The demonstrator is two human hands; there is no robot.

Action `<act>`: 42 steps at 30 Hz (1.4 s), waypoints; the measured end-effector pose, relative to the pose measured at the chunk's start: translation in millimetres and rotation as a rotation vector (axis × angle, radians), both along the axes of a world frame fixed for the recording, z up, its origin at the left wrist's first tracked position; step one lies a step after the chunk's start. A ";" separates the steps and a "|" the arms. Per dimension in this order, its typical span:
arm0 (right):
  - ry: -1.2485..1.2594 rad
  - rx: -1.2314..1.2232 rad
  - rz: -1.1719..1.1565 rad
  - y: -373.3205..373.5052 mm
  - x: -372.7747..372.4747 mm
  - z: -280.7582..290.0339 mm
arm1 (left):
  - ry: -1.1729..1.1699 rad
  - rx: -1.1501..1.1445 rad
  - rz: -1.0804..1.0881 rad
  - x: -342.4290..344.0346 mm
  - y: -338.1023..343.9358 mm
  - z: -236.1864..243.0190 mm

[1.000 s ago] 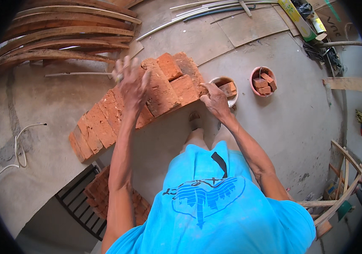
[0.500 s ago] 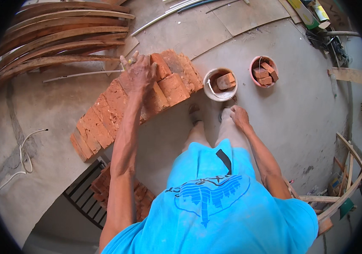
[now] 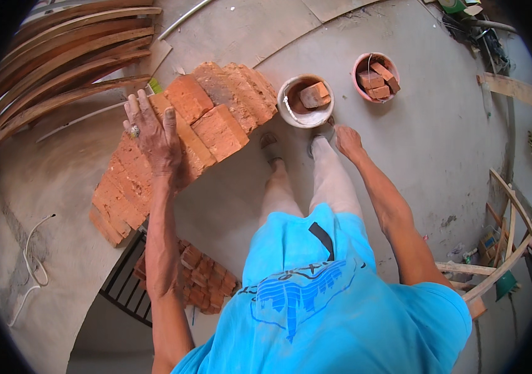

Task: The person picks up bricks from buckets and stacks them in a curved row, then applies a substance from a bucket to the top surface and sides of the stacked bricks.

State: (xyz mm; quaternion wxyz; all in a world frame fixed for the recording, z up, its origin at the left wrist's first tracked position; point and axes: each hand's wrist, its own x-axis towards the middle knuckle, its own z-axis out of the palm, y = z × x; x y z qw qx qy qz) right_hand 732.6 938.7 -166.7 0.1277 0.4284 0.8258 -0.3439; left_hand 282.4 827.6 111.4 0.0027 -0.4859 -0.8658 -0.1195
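My left hand lies on the top of a row of stacked red bricks, fingers stretched out and holding nothing. Beside its thumb, a brick and another brick sit on the stack's top at its right part. Just right of my shin, my right hand hangs with its fingers curled in; nothing shows in them. It is nearest to a whitish bucket that holds a brick piece. A pinkish bucket farther right contains several brick pieces.
Curved wooden boards are piled at the far left. Below the stack lie a black metal grille and more bricks. A pale hose lies on the left floor. A wooden frame stands at the right.
My left hand has slid left along the bricks and its fingers have straightened. My right hand has come off my knee, out to the right. The view has shifted slightly.
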 end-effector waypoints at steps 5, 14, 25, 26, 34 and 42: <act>-0.094 -0.036 0.071 29.8 -33.2 -36.4 | -0.078 0.004 0.004 2.4 6.2 6.3; -0.192 -0.127 -0.199 72.3 -91.8 -145.2 | -0.128 0.005 0.047 4.0 6.8 6.5; -0.281 0.106 -0.270 64.9 -115.1 -194.4 | -0.150 -0.053 0.129 11.0 18.1 8.8; -0.298 0.131 -0.254 66.3 -118.3 -192.9 | -0.167 -0.058 0.139 12.3 18.0 9.4; -0.221 0.153 -0.226 61.3 -120.2 -209.7 | -0.266 -0.020 0.161 12.7 14.9 6.2; -0.248 0.017 -0.197 43.0 -142.5 -208.5 | -0.181 -0.063 0.113 9.0 13.5 8.3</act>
